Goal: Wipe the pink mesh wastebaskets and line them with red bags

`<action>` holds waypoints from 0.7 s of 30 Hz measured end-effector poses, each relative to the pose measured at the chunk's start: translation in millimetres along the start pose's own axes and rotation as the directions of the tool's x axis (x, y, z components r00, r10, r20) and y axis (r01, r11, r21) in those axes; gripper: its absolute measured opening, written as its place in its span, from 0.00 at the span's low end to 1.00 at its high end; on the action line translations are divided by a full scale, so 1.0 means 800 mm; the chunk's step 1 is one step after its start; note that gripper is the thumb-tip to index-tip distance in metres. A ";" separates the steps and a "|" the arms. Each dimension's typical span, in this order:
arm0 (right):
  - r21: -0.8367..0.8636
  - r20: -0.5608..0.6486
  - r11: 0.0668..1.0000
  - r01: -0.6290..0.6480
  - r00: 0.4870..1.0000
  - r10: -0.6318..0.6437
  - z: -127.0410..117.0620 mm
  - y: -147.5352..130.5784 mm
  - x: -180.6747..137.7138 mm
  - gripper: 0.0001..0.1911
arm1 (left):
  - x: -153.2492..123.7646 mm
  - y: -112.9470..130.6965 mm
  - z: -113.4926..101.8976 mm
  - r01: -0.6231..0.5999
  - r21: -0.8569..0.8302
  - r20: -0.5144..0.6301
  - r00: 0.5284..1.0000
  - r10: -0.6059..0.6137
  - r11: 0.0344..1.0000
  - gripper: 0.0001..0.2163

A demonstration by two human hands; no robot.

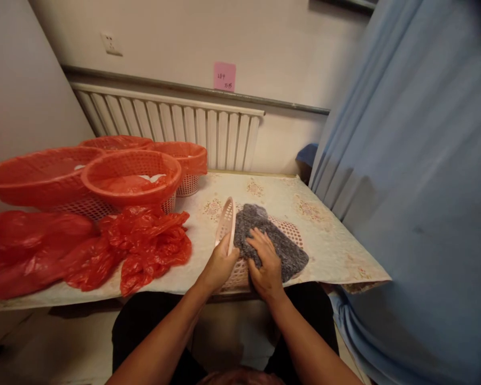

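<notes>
A pale pink plastic basket (226, 222) lies tipped on its side at the near edge of the table (332, 240). My left hand (220, 264) is closed on its rim, holding it up. A grey fuzzy cloth (282, 243) covers the basket's side. My right hand (266, 262) lies flat on that cloth with the fingers spread, pressing it against the basket.
Several baskets lined with red bags (132, 179) stand stacked at the back left. Loose red plastic bags (144, 243) lie crumpled in front of them. A white radiator (176, 125) runs along the wall. A blue curtain (417, 187) hangs on the right.
</notes>
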State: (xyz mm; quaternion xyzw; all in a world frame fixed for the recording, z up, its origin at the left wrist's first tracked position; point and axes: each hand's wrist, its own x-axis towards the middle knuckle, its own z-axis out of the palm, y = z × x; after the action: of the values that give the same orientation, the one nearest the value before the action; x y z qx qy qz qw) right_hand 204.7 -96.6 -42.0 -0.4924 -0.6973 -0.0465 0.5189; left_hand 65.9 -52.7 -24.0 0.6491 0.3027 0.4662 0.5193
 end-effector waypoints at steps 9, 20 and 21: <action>-0.049 0.011 0.993 -0.111 0.994 0.111 -0.013 0.050 0.051 0.22 | -0.026 -0.024 -0.013 0.080 0.093 0.002 0.997 -0.080 0.992 0.18; -0.235 -0.387 0.851 -0.470 0.848 0.362 -0.058 0.117 -0.021 0.21 | -0.031 -0.034 -0.015 0.104 0.076 -0.004 0.995 -0.104 0.992 0.18; -0.247 -0.372 0.875 -0.417 0.874 0.312 -0.051 0.108 -0.022 0.21 | -0.028 -0.028 -0.015 0.110 0.065 0.005 0.994 -0.111 0.992 0.18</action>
State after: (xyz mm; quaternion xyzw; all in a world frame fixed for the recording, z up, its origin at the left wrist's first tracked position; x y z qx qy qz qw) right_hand 295.4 -87.7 -75.2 -0.6795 -0.4798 -0.1383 0.5375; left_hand 48.6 -61.7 -52.0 0.6497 0.3509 0.4239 0.5244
